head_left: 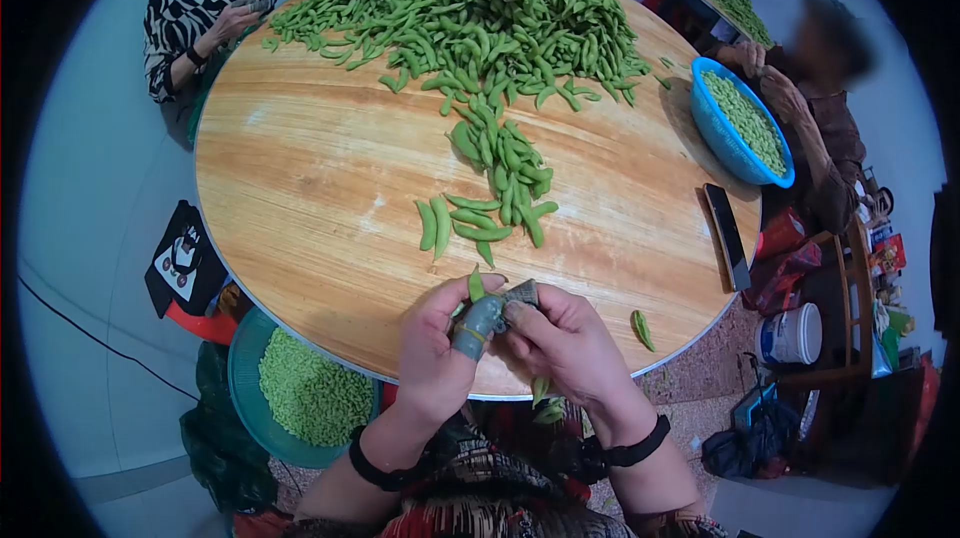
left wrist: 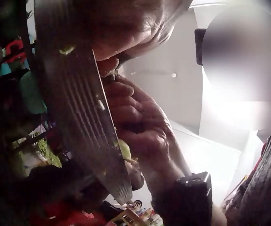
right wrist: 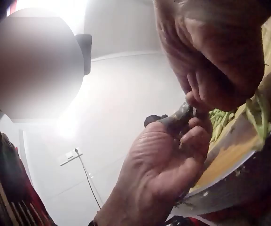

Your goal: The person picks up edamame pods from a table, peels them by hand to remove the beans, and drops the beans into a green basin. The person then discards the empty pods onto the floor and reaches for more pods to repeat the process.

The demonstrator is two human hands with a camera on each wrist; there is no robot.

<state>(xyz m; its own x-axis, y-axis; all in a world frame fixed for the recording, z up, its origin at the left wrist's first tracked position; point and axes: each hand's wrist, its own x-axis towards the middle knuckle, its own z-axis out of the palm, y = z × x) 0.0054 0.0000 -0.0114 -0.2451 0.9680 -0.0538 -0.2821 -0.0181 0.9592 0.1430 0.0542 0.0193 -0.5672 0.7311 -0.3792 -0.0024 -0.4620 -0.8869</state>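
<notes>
Both hands meet just above the near table edge in the head view. My left hand [head_left: 436, 348] pinches a green soybean pod [head_left: 476, 284] that sticks up past its fingers, and its thumb wears a grey-green wrap [head_left: 480, 326]. My right hand [head_left: 578, 346] has its fingers curled, the thumb against the tip of that wrapped thumb. A grey wrap [head_left: 522, 293] shows by its index finger. I cannot tell what lies between the right fingertips. In the right wrist view the fingertips of both hands overlap, left hand [right wrist: 161, 165] below.
Loose pods [head_left: 500, 163] trail from a large heap [head_left: 520, 8] on the round table [head_left: 300, 168]. One pod [head_left: 642, 330] lies near the edge. A phone [head_left: 727, 238] and blue basin [head_left: 725, 128] of shelled beans are right. A teal basin [head_left: 243, 378] of beans stands below left. Other people sit around.
</notes>
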